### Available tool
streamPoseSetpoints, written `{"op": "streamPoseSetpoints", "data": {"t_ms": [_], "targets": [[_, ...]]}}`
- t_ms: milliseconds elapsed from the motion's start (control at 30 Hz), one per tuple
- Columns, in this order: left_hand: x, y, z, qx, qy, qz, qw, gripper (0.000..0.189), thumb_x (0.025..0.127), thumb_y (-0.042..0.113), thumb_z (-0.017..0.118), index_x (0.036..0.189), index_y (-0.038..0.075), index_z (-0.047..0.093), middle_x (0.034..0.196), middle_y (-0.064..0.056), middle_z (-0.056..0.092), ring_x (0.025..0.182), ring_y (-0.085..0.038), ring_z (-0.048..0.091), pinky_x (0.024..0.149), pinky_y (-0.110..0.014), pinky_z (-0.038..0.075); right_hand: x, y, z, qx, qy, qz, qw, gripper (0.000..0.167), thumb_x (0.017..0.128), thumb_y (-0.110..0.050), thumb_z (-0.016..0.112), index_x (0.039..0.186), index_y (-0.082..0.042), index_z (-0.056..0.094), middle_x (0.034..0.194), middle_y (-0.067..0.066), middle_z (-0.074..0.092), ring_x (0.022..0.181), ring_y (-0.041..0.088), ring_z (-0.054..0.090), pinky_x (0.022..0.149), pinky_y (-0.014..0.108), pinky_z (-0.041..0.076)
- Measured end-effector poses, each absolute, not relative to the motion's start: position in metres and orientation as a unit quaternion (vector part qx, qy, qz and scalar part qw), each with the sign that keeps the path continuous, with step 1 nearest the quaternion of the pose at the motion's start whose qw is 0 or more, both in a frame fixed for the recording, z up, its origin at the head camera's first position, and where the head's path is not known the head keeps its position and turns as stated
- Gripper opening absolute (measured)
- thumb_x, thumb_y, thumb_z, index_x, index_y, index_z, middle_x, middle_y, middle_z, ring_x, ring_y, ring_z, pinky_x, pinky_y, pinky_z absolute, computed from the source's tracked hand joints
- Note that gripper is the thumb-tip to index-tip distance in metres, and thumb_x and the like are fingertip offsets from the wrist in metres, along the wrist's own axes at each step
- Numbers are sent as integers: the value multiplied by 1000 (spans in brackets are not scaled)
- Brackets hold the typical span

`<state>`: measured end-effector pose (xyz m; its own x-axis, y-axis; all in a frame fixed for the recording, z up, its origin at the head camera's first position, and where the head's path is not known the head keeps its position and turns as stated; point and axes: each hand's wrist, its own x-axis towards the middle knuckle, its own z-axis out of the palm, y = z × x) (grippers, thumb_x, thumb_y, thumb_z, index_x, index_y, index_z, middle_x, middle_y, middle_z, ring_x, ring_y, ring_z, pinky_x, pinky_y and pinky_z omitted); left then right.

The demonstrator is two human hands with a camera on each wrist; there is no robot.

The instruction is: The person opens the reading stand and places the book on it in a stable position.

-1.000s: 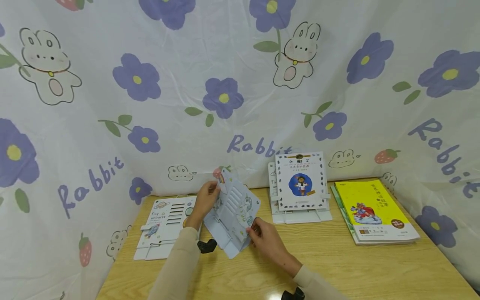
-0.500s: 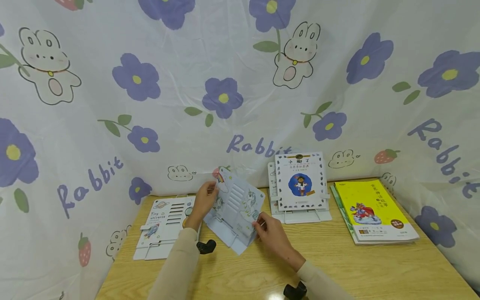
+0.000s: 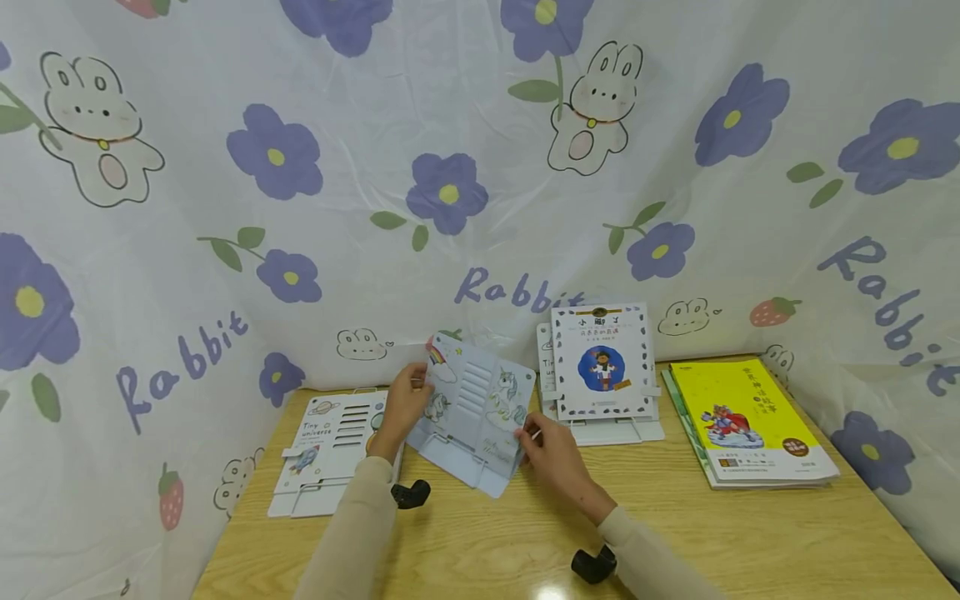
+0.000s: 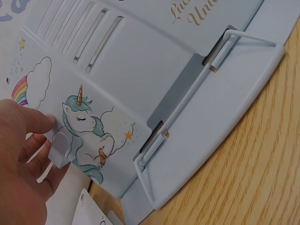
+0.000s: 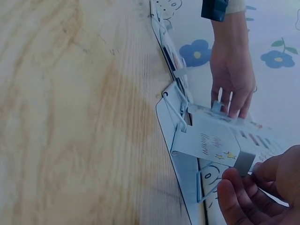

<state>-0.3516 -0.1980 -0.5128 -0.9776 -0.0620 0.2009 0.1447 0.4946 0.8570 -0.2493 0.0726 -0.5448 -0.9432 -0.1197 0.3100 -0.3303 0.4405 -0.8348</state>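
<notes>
A pale blue-white book stand with unicorns, a rainbow and slots is tilted at the middle of the table. My left hand grips its left edge; in the left wrist view the thumb lies on the front by a small side clip, the other fingers behind. Across from it, my right hand pinches the lower right edge. The right wrist view has the right hand's fingers beside the grey clip there. Along the stand's bottom, a wire page holder lies over the ledge.
A "Tiny universe" book stand stands at the left. At the back right, a white-covered book leans on a similar stand. Yellow-covered books lie stacked at the far right. A printed curtain hangs behind the wooden table.
The unicorn stand has turned so its front faces more toward the head camera. My right hand has moved right and slightly up with its edge; the left has barely shifted.
</notes>
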Motion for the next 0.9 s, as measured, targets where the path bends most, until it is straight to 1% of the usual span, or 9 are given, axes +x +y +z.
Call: {"op": "streamPoseSetpoints", "data": {"t_ms": [133, 367, 467, 600, 667, 833, 900], "targets": [[-351, -200, -513, -18, -857, -505, 105, 44, 98, -3, 61, 142, -6, 57, 129, -26, 65, 121, -41, 65, 108, -51, 54, -255, 75, -543, 124, -847, 506, 108, 7, 103, -8, 70, 97, -5, 67, 91, 9, 73, 66, 29, 73, 52, 22, 53], [-351, -203, -515, -1, -856, -507, 100, 43, 99, -1, 63, 141, -3, 57, 127, -24, 65, 119, -37, 67, 96, -40, 59, -269, 80, -540, 117, -863, 479, 111, 9, 103, -11, 71, 96, -7, 67, 89, 6, 73, 61, 13, 67, 52, 23, 53], [-350, -204, -516, 2, -855, -510, 96, 42, 100, -1, 63, 142, -3, 56, 128, -23, 64, 120, -37, 67, 94, -38, 59, -276, 82, -539, 119, -874, 457, 119, 10, 103, -13, 71, 95, -9, 67, 88, 4, 73, 60, 8, 64, 53, 22, 52], [-348, -205, -514, 5, -856, -507, 99, 40, 101, 0, 63, 141, -3, 57, 126, -23, 64, 118, -36, 66, 96, -40, 57, -283, 84, -537, 120, -887, 427, 131, 11, 103, -15, 72, 93, -10, 68, 87, 4, 74, 62, 7, 63, 54, 23, 52], [-348, -205, -514, 7, -858, -504, 102, 40, 101, 1, 64, 140, -3, 57, 125, -23, 64, 117, -34, 65, 97, -40, 55, -286, 84, -535, 113, -893, 415, 134, 11, 102, -16, 73, 94, -10, 70, 88, 3, 75, 66, 7, 63, 56, 23, 51], [-348, -205, -515, 10, -857, -505, 102, 39, 101, 2, 65, 139, -3, 57, 124, -21, 64, 115, -32, 63, 95, -35, 53, -294, 85, -532, 93, -907, 383, 146, 11, 102, -19, 74, 97, -10, 73, 90, 3, 76, 71, 10, 64, 61, 25, 51], [-349, -205, -516, 10, -856, -507, 104, 38, 100, 2, 65, 137, -4, 57, 123, -22, 64, 114, -32, 64, 93, -32, 53, -297, 86, -530, 85, -913, 369, 148, 11, 102, -20, 74, 96, -10, 74, 89, 2, 76, 70, 10, 63, 61, 27, 51]]}}
